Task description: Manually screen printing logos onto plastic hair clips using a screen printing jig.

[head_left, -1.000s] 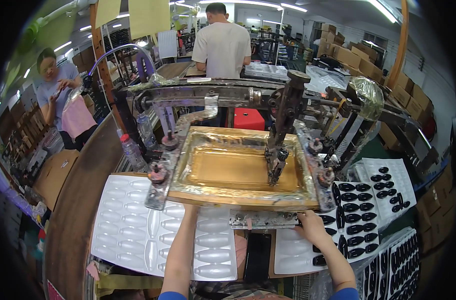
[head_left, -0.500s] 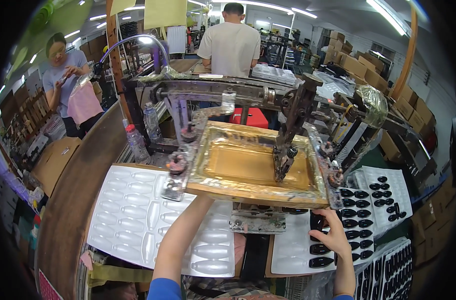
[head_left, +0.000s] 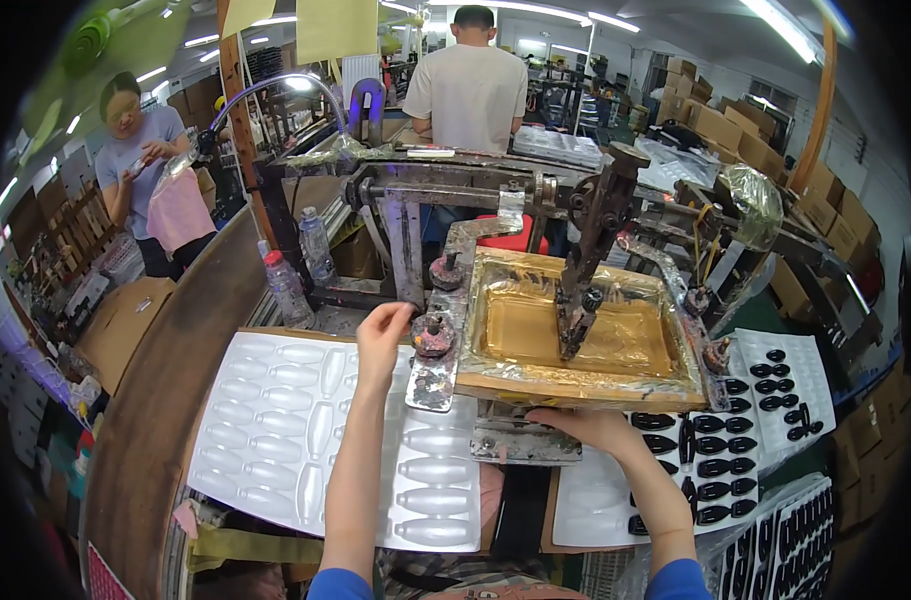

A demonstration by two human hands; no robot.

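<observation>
My left hand [head_left: 382, 335] is raised at the left side of the screen-printing frame [head_left: 581, 385], close to a paint-stained clamp knob [head_left: 434, 336]. Its fingers are pinched together; a dark spot shows at the tips, but whether it is a held piece is unclear. My right hand [head_left: 586, 425] reaches in under the frame's front edge, above the metal fixture [head_left: 526, 447]. The frame hides most of its fingers and whatever they touch. Amber film or ink lines the wooden frame, and a dark metal arm [head_left: 576, 325] comes down into it.
A white moulded tray [head_left: 276, 425] with bottle-shaped hollows lies left. Another white tray [head_left: 591, 510] at right holds several glossy black tapered pieces [head_left: 713, 467]. Plastic bottles [head_left: 289, 288] stand behind left, beside a bent lamp [head_left: 301, 83]. Two people work beyond the machine.
My left hand has come out from under the frame to its left side. My right hand has moved left from a black piece in the tray to the fixture. The frame has shifted right.
</observation>
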